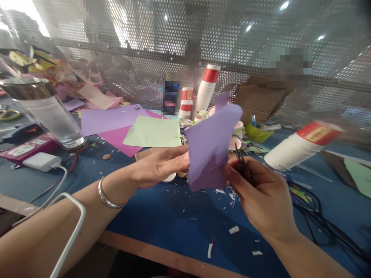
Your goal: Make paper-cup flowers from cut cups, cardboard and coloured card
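Note:
A sheet of purple paper (210,148) is held upright above the blue tabletop, slightly blurred at its top. My left hand (165,164), with a silver bangle on the wrist, grips the sheet's left edge; its thumb shows and the other fingers go behind the paper. My right hand (261,189) is closed around a pair of dark scissors (242,162), blades pointing up. Its thumb and fingertips also meet the sheet's lower right edge. Behind the sheet, small paper-cup pieces (234,143) with paper scraps are partly hidden.
Pale green paper (155,131) and a larger purple sheet (113,119) lie behind my left hand. A glass of water (55,119), a pink power strip (31,146) and a white cable (69,227) are at left. Stacked paper cups (301,144) lean at right near black cables (319,216).

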The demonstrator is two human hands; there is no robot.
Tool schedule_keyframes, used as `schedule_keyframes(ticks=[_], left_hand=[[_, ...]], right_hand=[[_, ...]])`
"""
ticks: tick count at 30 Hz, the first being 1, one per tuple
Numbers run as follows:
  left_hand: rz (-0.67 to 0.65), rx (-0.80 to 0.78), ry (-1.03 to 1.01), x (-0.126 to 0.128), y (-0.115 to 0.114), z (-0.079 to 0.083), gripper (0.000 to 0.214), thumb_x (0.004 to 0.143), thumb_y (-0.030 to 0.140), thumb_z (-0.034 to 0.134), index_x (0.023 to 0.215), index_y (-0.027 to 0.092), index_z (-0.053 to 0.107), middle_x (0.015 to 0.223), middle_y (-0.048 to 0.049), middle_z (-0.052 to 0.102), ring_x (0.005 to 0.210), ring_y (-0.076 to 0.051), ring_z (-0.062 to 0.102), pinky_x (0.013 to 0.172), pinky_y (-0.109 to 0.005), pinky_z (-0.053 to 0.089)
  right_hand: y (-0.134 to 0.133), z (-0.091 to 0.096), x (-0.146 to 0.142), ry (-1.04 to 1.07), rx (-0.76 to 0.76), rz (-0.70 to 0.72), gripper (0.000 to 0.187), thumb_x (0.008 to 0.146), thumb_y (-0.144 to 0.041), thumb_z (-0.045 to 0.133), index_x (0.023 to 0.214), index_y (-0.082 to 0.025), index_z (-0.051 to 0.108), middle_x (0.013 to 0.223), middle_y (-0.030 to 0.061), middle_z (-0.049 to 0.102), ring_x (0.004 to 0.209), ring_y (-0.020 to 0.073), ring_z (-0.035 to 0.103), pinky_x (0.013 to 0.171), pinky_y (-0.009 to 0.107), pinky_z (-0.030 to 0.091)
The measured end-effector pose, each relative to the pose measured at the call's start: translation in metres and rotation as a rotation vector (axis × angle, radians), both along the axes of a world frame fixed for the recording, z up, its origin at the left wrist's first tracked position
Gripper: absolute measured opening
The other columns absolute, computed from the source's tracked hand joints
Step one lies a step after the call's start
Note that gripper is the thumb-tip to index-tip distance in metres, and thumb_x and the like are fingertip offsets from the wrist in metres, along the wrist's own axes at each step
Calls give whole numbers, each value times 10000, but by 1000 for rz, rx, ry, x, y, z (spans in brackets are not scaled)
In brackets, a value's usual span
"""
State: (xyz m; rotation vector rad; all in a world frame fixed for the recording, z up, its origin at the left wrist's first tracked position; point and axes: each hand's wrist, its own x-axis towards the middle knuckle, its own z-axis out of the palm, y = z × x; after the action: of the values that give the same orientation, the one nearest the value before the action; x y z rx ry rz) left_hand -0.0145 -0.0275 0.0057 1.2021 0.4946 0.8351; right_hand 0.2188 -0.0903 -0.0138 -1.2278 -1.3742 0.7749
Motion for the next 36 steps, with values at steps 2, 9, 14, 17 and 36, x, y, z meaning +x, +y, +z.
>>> schedule_keyframes(ticks=[2,9,14,17,36], left_hand=[[-140,27,-68,5,-6,3,477,826,658,708,982,210,759,969,-62,749,978,-212,692,895,-324,530],[-57,-131,-41,29,-15,0,319,718,274,887,987,149,768,972,-71,774,918,-209,710,844,-315,549],[202,-383,-50,29,-2,-4,249,687,201,909,867,103,767,857,-69,777,735,-141,702,667,-226,543],[321,-489,-2,19,8,5,180,712,181,880,793,95,745,711,-36,738,535,-78,605,458,-176,403],[386,-475,-210,8,21,14,178,871,63,540,855,52,718,769,-80,751,674,-150,703,711,-262,588]], right_hand=[[-1,0,-1,-7,3,-34,182,850,-415,790,869,-252,711,710,-6,589,604,129,473,515,266,366],[-2,9,-8,-97,-55,12,241,885,-472,735,832,-241,693,686,-5,606,589,119,498,508,254,384],[-3,8,-10,0,-108,97,300,880,-514,739,818,-222,704,666,-14,532,549,88,401,478,253,286],[-4,7,-9,148,-193,165,356,907,-580,682,907,-227,727,613,-43,396,507,74,270,461,268,161],[-6,10,-15,343,-548,335,470,856,-621,717,790,-156,727,610,-49,392,452,9,249,415,204,102]])
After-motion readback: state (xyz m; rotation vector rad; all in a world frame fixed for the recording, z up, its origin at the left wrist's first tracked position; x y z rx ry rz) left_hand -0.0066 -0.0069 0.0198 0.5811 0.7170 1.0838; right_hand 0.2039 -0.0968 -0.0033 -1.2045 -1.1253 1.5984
